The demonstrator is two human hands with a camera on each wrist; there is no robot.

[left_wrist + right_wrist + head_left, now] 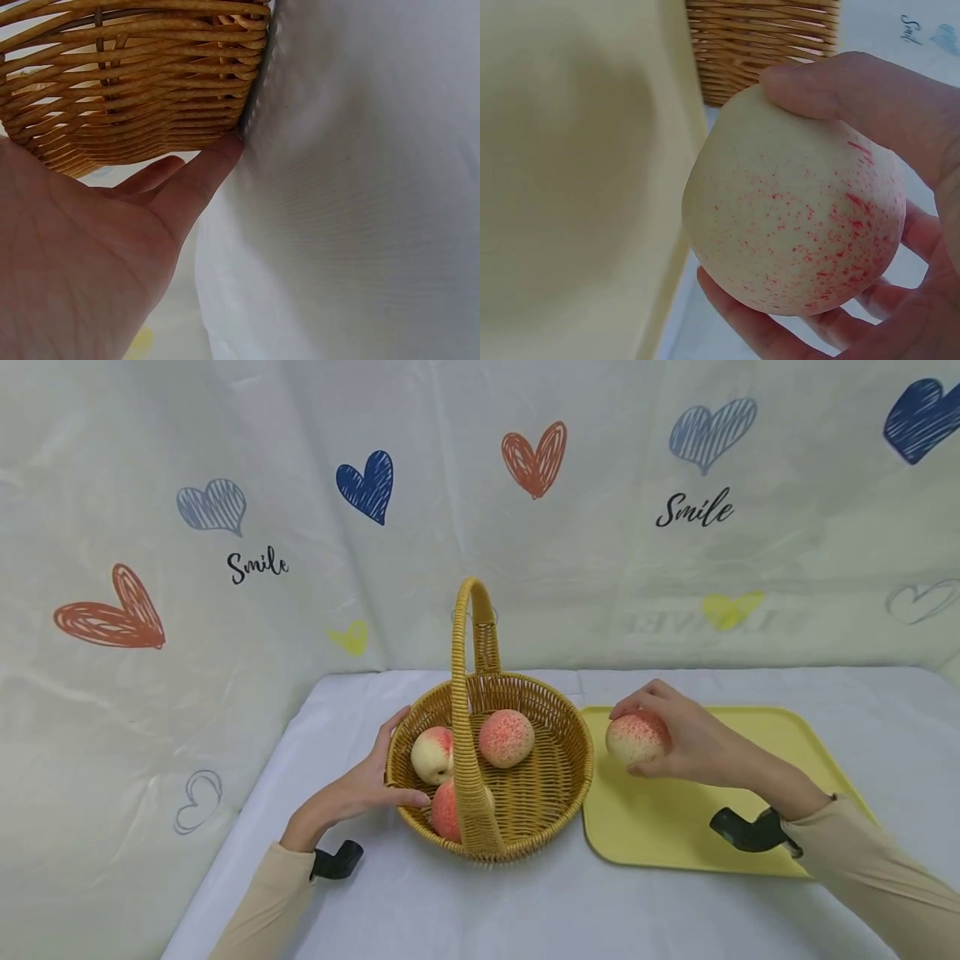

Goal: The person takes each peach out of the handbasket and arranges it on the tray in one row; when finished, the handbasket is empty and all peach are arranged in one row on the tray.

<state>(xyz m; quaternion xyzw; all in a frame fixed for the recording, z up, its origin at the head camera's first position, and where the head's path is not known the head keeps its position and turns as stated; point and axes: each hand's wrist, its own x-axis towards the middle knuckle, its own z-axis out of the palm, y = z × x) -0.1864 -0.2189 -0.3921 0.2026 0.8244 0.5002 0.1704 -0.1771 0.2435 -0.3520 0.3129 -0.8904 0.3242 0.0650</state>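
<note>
A wicker basket (551, 827) with a tall arched handle stands on the table and holds three peaches: a pale one (431, 755) at left, a speckled one (507, 739) at the back, and a red one (446, 812) in front, partly behind the handle. My left hand (372, 782) holds the basket's left side, thumb at the rim and fingers along the outer wall; the left wrist view shows fingertips low against the weave. To the right of the basket, my right hand (686, 739) grips another speckled peach (795, 210) above the yellow tray's left part, thumb and fingers around it.
The yellow tray (675, 839) lies right of the basket, its left edge close to the basket's wall. A white cloth (525, 910) covers the table. Behind it hangs a pale curtain (442, 527) printed with hearts and "Smile" lettering.
</note>
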